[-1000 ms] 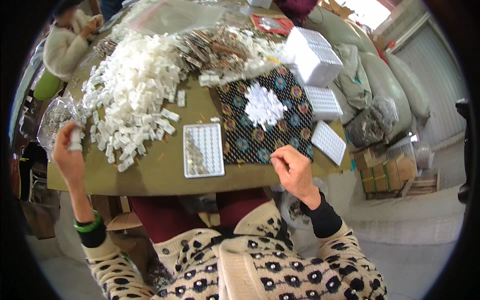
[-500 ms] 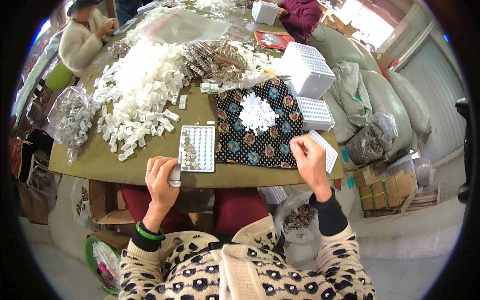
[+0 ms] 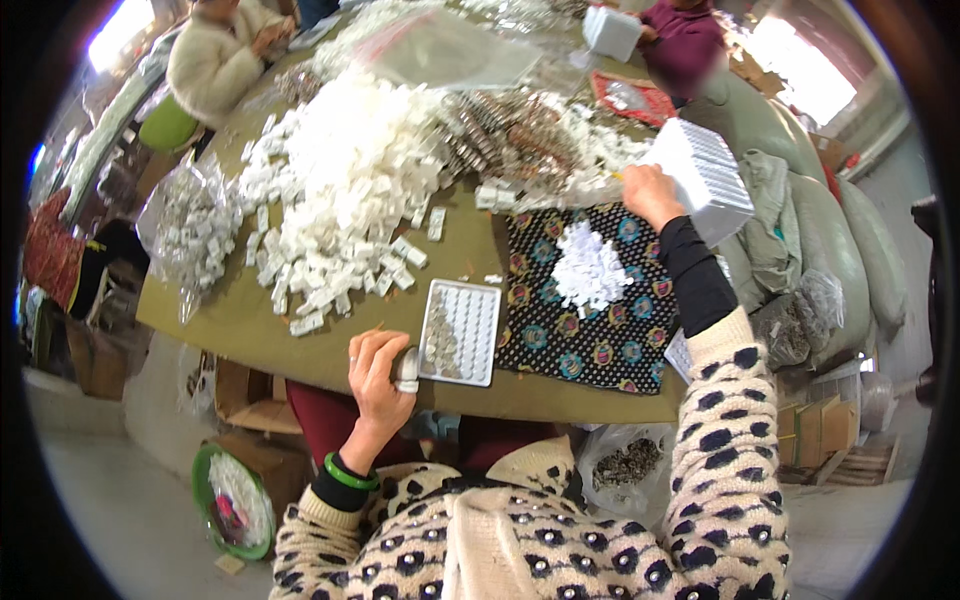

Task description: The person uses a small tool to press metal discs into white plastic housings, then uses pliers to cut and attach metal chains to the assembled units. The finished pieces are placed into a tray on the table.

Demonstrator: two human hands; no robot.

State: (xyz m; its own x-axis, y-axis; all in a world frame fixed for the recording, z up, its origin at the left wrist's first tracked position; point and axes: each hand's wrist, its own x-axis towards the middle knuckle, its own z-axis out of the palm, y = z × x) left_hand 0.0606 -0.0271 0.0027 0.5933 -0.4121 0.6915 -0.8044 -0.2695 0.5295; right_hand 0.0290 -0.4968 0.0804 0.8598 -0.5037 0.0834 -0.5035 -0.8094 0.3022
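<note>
A: ok, what's each hand holding here?

B: left hand [image 3: 380, 385] is grasping a white plastic piece [image 3: 406, 372] on its thumb side, maybe more than one, right at the near edge of the olive table [image 3: 220, 328]. The half-filled tray [image 3: 484, 335] is lying just to the right of that grip, long sides running away from the person, and silvery discs [image 3: 438, 338] are filling mostly its left part.

A: and the right hand [image 3: 655, 195]? can't tell if it's grabbing anything tbh

B: same, so I'm not calling it. It's sitting by the far right corner of the patterned cloth [image 3: 640, 345], and the stack of white trays [image 3: 706, 185] is standing immediately to its right. Can't tell if they're touching.

A: so which hand's nearer the half-filled tray?

B: left, easily. It's resting beside the near left corner, while the right is staying well apart, with the cloth and its heap of white bits [image 3: 592, 270] lying between.
</note>
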